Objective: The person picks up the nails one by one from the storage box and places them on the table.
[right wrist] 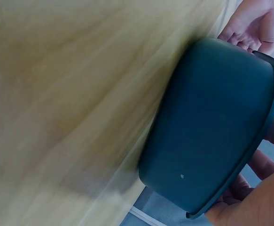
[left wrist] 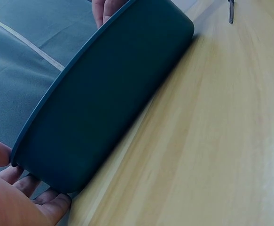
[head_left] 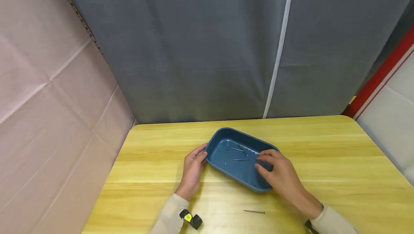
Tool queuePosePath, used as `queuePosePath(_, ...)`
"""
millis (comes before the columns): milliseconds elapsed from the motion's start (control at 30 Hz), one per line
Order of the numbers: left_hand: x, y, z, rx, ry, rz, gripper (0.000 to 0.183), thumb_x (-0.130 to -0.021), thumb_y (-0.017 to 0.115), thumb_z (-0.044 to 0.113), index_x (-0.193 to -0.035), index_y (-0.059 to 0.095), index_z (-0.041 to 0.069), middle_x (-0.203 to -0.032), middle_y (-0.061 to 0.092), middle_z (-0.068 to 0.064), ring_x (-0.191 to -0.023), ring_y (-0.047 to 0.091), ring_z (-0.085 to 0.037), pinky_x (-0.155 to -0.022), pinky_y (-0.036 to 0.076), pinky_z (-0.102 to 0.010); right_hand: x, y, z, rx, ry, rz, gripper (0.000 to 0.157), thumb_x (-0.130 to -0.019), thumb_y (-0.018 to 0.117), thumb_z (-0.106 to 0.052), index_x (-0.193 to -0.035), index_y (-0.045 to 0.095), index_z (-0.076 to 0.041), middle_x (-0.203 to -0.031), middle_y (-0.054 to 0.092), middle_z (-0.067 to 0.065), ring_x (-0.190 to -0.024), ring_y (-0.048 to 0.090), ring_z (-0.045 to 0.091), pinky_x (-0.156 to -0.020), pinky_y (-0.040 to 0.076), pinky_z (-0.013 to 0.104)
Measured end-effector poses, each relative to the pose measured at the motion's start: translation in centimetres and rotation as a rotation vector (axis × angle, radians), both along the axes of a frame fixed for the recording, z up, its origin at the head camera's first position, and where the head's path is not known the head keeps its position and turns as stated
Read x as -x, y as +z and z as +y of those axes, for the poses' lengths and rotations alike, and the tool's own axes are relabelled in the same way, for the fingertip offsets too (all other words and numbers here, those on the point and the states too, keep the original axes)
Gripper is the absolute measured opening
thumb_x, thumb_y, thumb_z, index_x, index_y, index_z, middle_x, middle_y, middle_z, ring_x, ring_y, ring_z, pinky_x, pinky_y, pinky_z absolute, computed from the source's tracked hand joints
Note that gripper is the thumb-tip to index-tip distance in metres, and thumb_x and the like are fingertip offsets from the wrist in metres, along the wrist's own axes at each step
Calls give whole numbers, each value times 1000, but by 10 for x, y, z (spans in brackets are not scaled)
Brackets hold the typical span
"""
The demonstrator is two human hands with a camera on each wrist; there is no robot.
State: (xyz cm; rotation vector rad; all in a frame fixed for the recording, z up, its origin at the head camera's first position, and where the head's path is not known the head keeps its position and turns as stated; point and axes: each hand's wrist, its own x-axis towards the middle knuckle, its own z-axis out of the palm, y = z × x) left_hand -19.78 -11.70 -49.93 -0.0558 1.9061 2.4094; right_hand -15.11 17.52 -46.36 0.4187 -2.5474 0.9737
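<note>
A blue rectangular tray (head_left: 226, 171) sits slightly turned on the wooden table, several thin metal nails (head_left: 240, 160) lying loose on its bottom. At its left end my left hand (head_left: 192, 171) holds the tray, with the thumb at the rim and fingers against the outer wall, as the left wrist view also shows. My right hand (head_left: 279, 169) reaches over the right end, its bent fingertips inside the tray and the thumb apart from the index finger. The right wrist view shows the outer wall (right wrist: 207, 127), which hides the fingertips. One nail (head_left: 254, 211) lies on the table in front.
The yellow wood-grain table (head_left: 145, 155) ends at a grey curtain (head_left: 200, 47) behind. A pale fabric wall (head_left: 58, 119) stands at the left, and a white panel with a red edge (head_left: 385, 79) is on the right.
</note>
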Motion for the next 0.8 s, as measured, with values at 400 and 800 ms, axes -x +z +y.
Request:
queuePosePath(400,0,1,0,-4,2,1,43,-113,53,8,-154,58,-5,-157,60,-22,-143,60,-33,-120,49,-43,12,3,0,-134,27,-79,18,-86,92,-6,-103,86,-2,-114,76,10,-107,72,32,-89,63,54)
queuePosePath(800,0,1,0,-2,-6,4,43,-114,53,8,-154,57,-5,-157,60,-22,-144,59,-33,-121,48,-42,21,5,-5,-218,38,-122,19,-86,93,-7,-103,86,-3,-114,76,12,-107,70,34,-90,63,53)
